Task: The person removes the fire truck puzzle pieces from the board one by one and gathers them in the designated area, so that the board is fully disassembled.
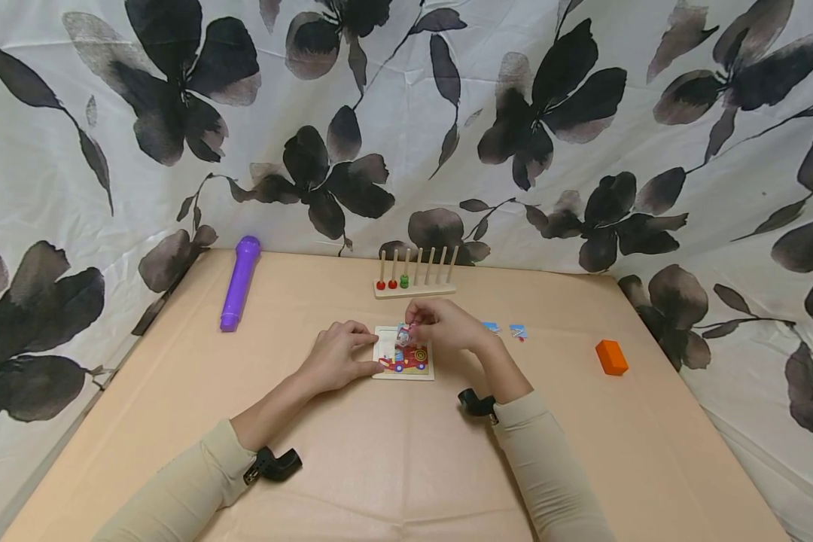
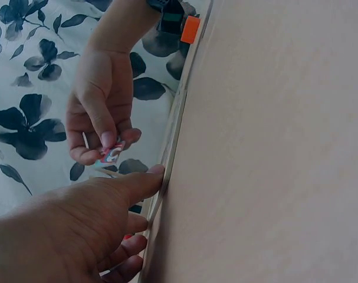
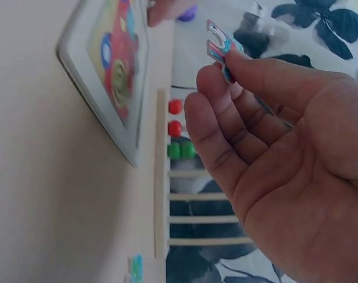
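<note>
A small puzzle board [image 1: 400, 370] with a red car picture lies on the table, its upper left part bare. The left hand [image 1: 339, 357] touches the board's left edge with thumb and fingertips; in the left wrist view this hand [image 2: 78, 227] lies along the edge. Over the board, the right hand [image 1: 447, 325] pinches a small colourful puzzle piece [image 1: 406, 335] between thumb and fingers. The right wrist view shows the piece [image 3: 217, 42] in the fingertips of the right hand [image 3: 279, 130], raised off the board [image 3: 87, 76].
Two loose blue pieces [image 1: 518, 331] lie right of the board. Behind it stands a wooden peg rack [image 1: 415, 290] with red and green beads. A purple cylinder [image 1: 240, 284] lies at the back left, an orange block [image 1: 612, 357] at the right. Floral cloth [image 1: 406, 113] hangs behind.
</note>
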`<state>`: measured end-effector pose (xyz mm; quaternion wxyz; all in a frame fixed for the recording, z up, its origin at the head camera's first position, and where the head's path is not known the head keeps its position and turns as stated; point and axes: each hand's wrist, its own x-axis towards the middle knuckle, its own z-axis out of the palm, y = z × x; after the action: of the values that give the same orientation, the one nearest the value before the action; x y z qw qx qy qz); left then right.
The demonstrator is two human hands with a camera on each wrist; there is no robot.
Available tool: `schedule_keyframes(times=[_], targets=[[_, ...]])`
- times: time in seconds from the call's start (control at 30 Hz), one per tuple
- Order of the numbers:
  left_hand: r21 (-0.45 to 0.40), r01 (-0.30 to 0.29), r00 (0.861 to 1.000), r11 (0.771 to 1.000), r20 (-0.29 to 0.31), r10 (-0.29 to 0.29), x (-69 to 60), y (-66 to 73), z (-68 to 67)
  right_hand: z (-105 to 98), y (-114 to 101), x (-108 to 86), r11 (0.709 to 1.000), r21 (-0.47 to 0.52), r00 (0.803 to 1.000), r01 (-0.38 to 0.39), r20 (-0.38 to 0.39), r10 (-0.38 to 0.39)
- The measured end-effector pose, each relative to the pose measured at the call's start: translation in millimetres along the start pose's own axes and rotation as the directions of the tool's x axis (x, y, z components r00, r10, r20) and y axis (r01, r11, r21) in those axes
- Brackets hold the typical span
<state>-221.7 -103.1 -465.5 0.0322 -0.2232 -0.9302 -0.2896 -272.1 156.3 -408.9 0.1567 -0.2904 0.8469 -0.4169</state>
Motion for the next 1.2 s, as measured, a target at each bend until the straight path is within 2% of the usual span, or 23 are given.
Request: schedule_keyframes(times=[0.4,0.67,0.97,1.2], targets=[[0.001,0.005,1.0,1.0,0.006,-0.005,-1.0,-0.5,0.3,-30,8,-15.7,0.998,0.06,0.998,0.014,-0.061,-0.01],[-0.004,0.01,1.0,1.0,0.008,-0.01,-1.1,-0.6,0.8,-45,17,-26.8,1.0,0.012,0.995,-0.029,-0.1,0.03],[-0.004,0.027,0.999,1.0,0.019,-0.027,-1.6,2.0,-0.9,-61,24,-39.2,0.998,0.02,0.991,-0.067,-0.118,0.069],[0.004,-0.005,1.0,1.0,0.0,0.005,-2.2,0.9,-0.8,-67,31,-44.6,0.995,0.019,0.988,-0.097,-0.121,0.099]])
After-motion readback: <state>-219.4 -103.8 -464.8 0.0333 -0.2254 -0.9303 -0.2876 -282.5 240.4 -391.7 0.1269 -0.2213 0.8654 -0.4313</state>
